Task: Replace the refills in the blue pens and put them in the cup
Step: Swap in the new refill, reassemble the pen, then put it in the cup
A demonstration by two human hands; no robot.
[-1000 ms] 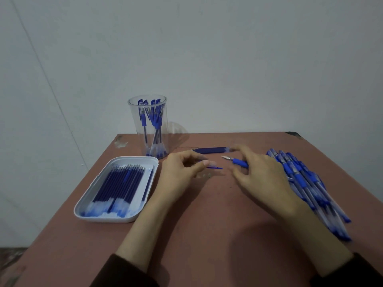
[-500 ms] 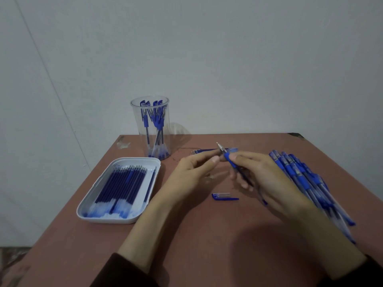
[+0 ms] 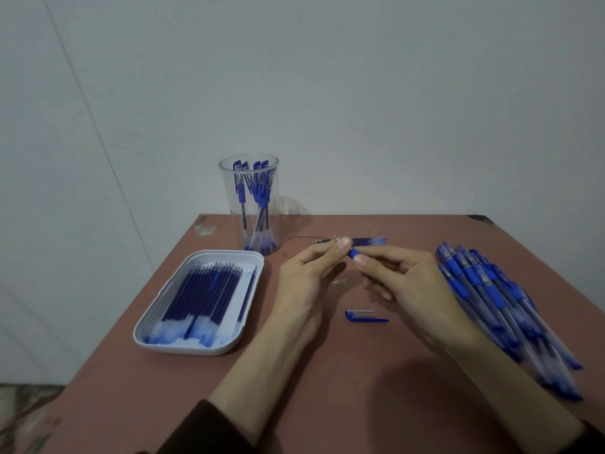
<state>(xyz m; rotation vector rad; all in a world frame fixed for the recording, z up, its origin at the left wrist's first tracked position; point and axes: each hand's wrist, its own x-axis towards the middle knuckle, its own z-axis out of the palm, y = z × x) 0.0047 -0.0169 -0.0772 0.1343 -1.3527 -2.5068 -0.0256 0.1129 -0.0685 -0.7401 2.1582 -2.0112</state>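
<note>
Both hands are held just above the table (image 3: 327, 404) and meet at one blue pen (image 3: 353, 253). The left hand (image 3: 304, 283) pinches the pen's tip end between thumb and forefinger, with its other fingers curled loosely beneath. The right hand (image 3: 406, 286) grips the blue rubber sleeve of the same pen with thumb and forefinger. The rest of the barrel runs back under that hand's curled fingers (image 3: 376, 290), hidden from me. The two thumbs nearly touch, and only a short blue stretch of pen shows between them. I cannot tell whether the tip section is loose or screwed tight.

Just beyond the fingertips, flat on the table, lies what looks like a dark blue bundle of refills (image 3: 368, 241), points toward the left. Nearer to me than the fingers, below the gap between the hands, a blue pen cap (image 3: 365, 316) lies on its side.

Beyond the left hand's fingers and off to their left stands the clear cup (image 3: 229, 204), upright, with several standing pens (image 3: 260, 198) inside. Left of the left hand sits a white tray (image 3: 196, 350) holding a row of blue refills (image 3: 209, 290) laid side by side. Just right of the right hand's knuckles, a heap of blue pens (image 3: 484, 296) lies fanned across the table, close to the wrist.
</note>
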